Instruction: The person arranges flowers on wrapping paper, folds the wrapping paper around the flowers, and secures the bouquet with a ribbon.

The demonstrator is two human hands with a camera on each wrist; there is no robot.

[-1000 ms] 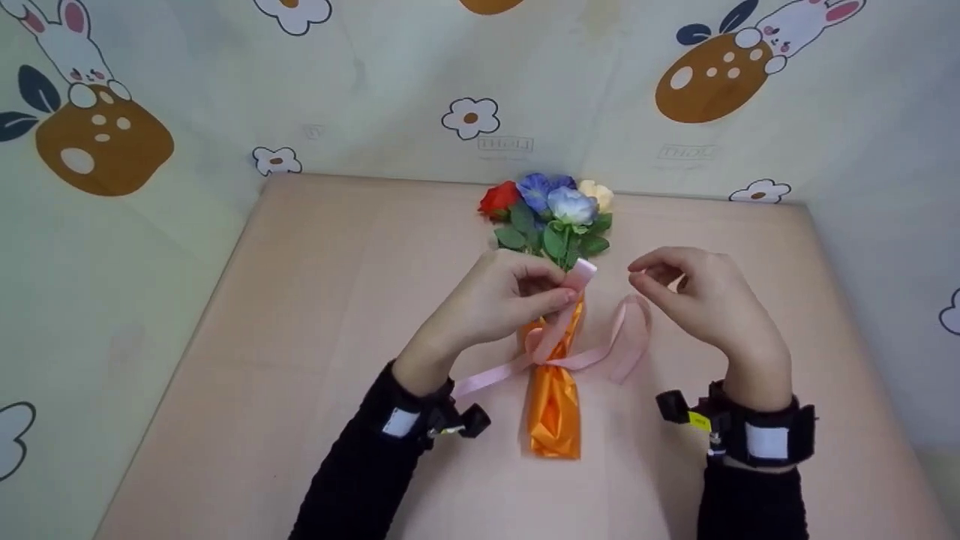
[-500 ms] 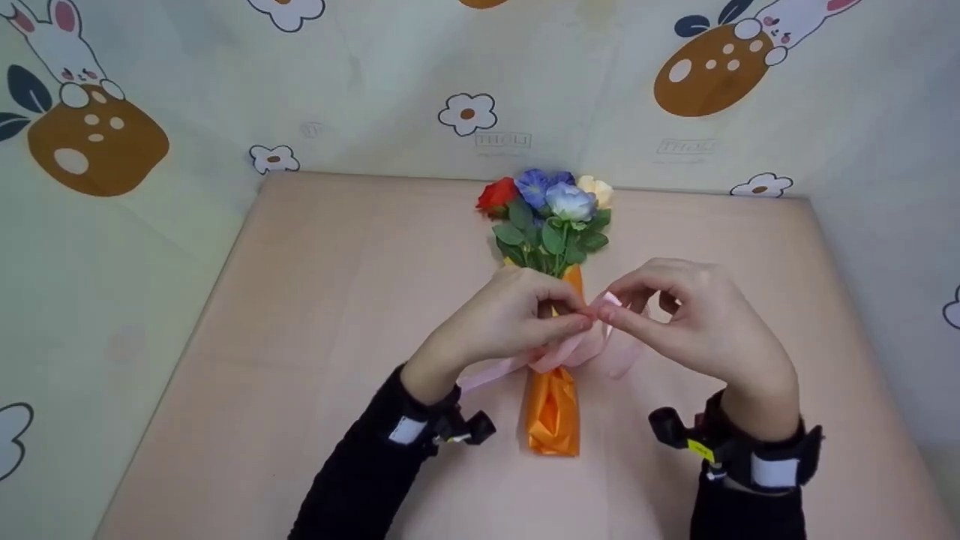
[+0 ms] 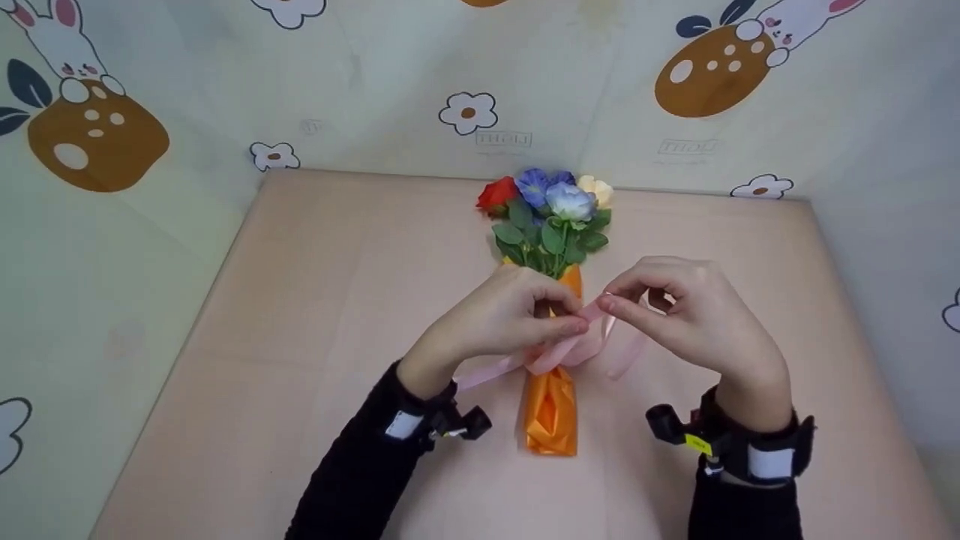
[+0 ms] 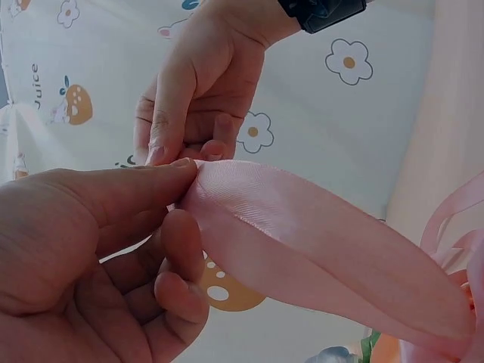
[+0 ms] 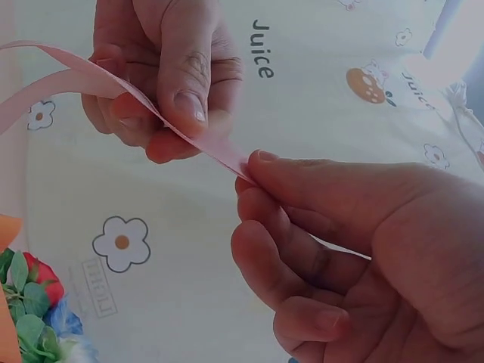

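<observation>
A pink ribbon [image 4: 302, 227] runs around an orange-wrapped bouquet [image 3: 551, 416] lying on the table. Thumb and fingers of the left hand [image 3: 510, 315] pinch the ribbon above the wrapping. Close by on the right, the right hand [image 3: 682, 315] pinches the ribbon's end between thumb and forefinger; a short stretch of ribbon [image 5: 219, 147] spans the two hands in the right wrist view. Past the hands, the bouquet's red, blue and cream flowers [image 3: 570, 202] and green leaves point to the far edge. The left hand and ribbon partly hide the middle of the wrapping.
The pinkish-beige tabletop [image 3: 337, 247] extends around the bouquet. Behind it rises a pale backdrop [image 3: 375, 90] printed with flowers, rabbits and brown fruit. Another ribbon tail [image 3: 487, 371] slants out under the left hand.
The right hand, earlier apart and without ribbon, has moved left and taken the ribbon's end. The left hand has come slightly down and right, still pinching the ribbon.
</observation>
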